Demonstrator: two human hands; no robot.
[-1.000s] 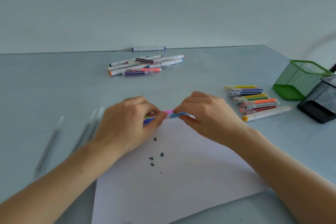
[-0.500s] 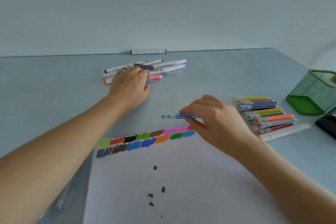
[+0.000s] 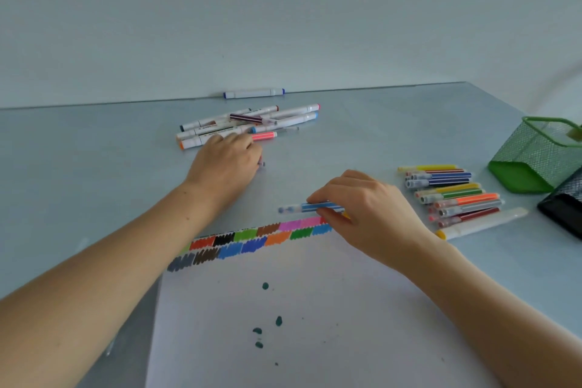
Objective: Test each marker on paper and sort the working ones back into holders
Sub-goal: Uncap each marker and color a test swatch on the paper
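Just above the top edge of the paper (image 3: 315,309), a blue-striped marker (image 3: 315,207) lies level in the right hand (image 3: 365,214), pinched between thumb and curled fingers, its capped end pointing left. Beneath it the sheet carries two rows of scribbled colour swatches (image 3: 252,239) — green, red, black, brown, pink, orange, blue among them — and lower down a few dark green blots (image 3: 265,286). To the right of that hand a row of thin striped markers (image 3: 450,195) lies side by side on the table (image 3: 94,167), with a thicker white marker with a yellow end (image 3: 482,224) at the near edge of the row. Farther right a green mesh holder (image 3: 541,154) lies tipped on its side, and a black mesh holder (image 3: 563,208) sits just beside it, cut by the frame edge. The left hand (image 3: 226,161) reaches toward the far pile of markers (image 3: 248,124), palm down with fingers curled; a small dark tip shows at its right side, but what the fingers grip — if anything — I cannot tell. One pink marker (image 3: 264,135) lies at the pile's near edge, just beside the fingertips. A lone white marker with blue ends (image 3: 253,93) rests against the wall (image 3: 283,9).
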